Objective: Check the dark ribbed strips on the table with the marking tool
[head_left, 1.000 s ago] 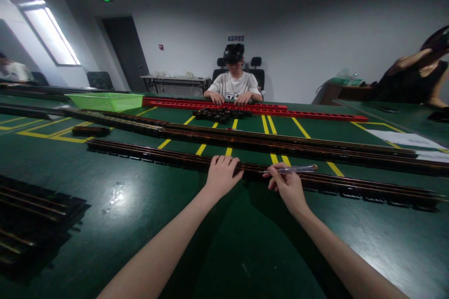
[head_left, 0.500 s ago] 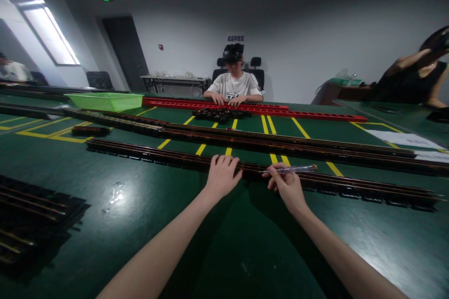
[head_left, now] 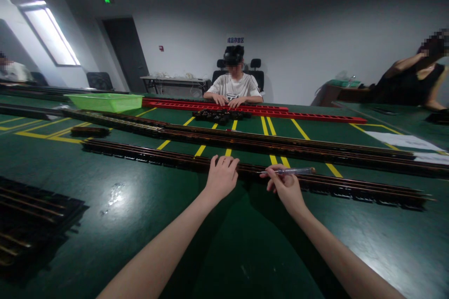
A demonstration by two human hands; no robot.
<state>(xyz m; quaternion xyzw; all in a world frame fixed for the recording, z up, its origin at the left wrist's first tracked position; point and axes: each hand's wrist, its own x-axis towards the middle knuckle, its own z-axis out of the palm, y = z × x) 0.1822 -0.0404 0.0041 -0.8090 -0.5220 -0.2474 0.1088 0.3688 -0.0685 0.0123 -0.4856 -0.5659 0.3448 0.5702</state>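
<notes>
A long black strip with thin metal rods along it [head_left: 336, 185] lies across the green table in front of me. My left hand [head_left: 221, 176] is closed over the near side of this strip, with its fingertips bent over the top and the thumb in front. To its right, my right hand [head_left: 286, 187] pinches a screwdriver [head_left: 296, 171] with a clear handle. The screwdriver lies nearly level, its thin shaft pointing left and its handle end to the right. Its tip is close to the strip; I cannot tell whether they touch.
Beyond lie more long black strips [head_left: 196, 133], a short black piece [head_left: 90, 131], a green basket [head_left: 108, 102] and red ladder-like frames [head_left: 315, 115]. Black strips [head_left: 31, 205] sit at near left, papers [head_left: 403, 140] at right. A person [head_left: 234, 85] works opposite, hands by a black pile [head_left: 220, 115].
The near black strip has slid a little to the left. My left thumb has drawn in closer to its fingers, and the right hand with the screwdriver has shifted slightly left.
</notes>
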